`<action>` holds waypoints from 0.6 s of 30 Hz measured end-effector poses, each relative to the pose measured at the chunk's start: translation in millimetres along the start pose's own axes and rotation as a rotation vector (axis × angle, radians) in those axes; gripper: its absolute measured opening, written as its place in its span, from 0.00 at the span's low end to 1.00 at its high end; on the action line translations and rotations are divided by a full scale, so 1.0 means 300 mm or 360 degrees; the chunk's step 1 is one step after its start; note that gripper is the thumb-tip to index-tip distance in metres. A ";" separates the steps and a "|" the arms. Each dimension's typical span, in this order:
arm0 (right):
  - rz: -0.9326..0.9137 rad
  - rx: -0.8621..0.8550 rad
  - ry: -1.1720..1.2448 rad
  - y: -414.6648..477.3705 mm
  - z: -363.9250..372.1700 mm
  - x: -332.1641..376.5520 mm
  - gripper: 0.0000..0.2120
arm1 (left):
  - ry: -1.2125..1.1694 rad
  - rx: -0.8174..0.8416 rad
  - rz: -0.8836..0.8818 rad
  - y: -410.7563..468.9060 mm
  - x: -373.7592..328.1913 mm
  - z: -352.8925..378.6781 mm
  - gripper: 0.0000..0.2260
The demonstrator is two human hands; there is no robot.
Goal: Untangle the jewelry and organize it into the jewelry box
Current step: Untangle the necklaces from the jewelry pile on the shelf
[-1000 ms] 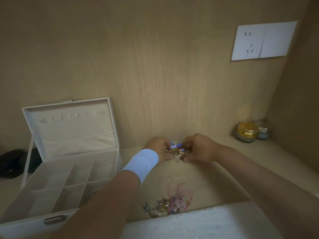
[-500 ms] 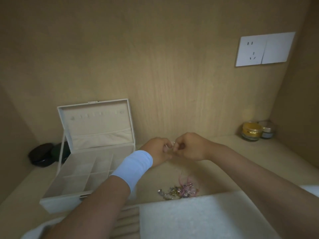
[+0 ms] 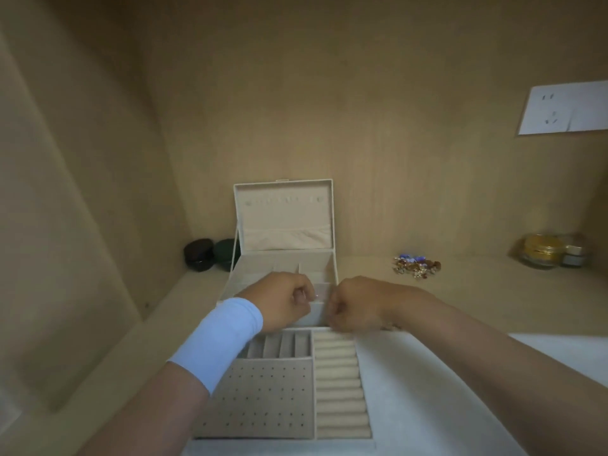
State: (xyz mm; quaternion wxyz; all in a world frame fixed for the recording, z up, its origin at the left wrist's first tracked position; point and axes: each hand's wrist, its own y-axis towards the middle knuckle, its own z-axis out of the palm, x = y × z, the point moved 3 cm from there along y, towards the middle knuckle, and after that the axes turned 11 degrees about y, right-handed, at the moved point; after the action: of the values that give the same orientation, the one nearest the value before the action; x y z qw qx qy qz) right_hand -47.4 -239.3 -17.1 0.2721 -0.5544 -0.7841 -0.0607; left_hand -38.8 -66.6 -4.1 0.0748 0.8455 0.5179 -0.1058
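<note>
Wood-grain panels close in a pale counter [image 3: 477, 291]. At the far left back sit two dark cases [image 3: 210, 255], just beside the jewelry box [image 3: 284, 218], whose lid stands upright and whose divided compartments look empty. The left hand [image 3: 289, 301], with a blue wristband [image 3: 220, 337], hovers over the front compartments. Its grip is curled tight, with a faint glint at the fingertips, but I cannot tell whether it holds anything. A lift-out tray [image 3: 263, 399] with stud holes and ring rolls lies nearer the camera. The right hand [image 3: 358, 306] is curled the same way at the box's front corner, its grip hidden underneath.

The tangled jewelry [image 3: 416, 265] lies on the counter to the right, well apart from both hands. If a freed piece is being set down, it should be lowered into one compartment and released only once it is clear of the dividers.

Two small jars [image 3: 541, 251] and a wall socket [image 3: 562, 108] show no legible writing.
</note>
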 end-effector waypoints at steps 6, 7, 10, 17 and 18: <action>0.0131 0.0128 -0.0159 -0.032 0.072 0.036 0.12 | 0.0353 0.0212 -0.0170 -0.173 0.165 0.004 0.12; 0.0171 0.0128 -0.0137 -0.034 0.077 0.037 0.12 | 0.0385 0.0253 -0.0213 -0.190 0.186 0.009 0.14; 0.0251 0.0177 -0.0044 -0.042 0.078 0.041 0.12 | 0.0313 0.0256 -0.0263 -0.204 0.220 0.019 0.14; 0.0261 -0.0045 0.0218 -0.047 0.006 0.000 0.09 | 0.0003 0.0061 -0.0260 -0.143 0.209 0.024 0.12; 0.0259 -0.0071 0.0257 -0.045 -0.006 -0.010 0.09 | -0.0026 0.0005 -0.0255 -0.134 0.210 0.015 0.11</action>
State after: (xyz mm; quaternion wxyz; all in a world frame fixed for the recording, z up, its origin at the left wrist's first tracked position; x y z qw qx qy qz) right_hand -58.2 -247.5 -14.2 0.3260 -0.6156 -0.7104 -0.1004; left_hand -47.2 4.7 -25.2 0.0690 0.8006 0.5831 -0.1193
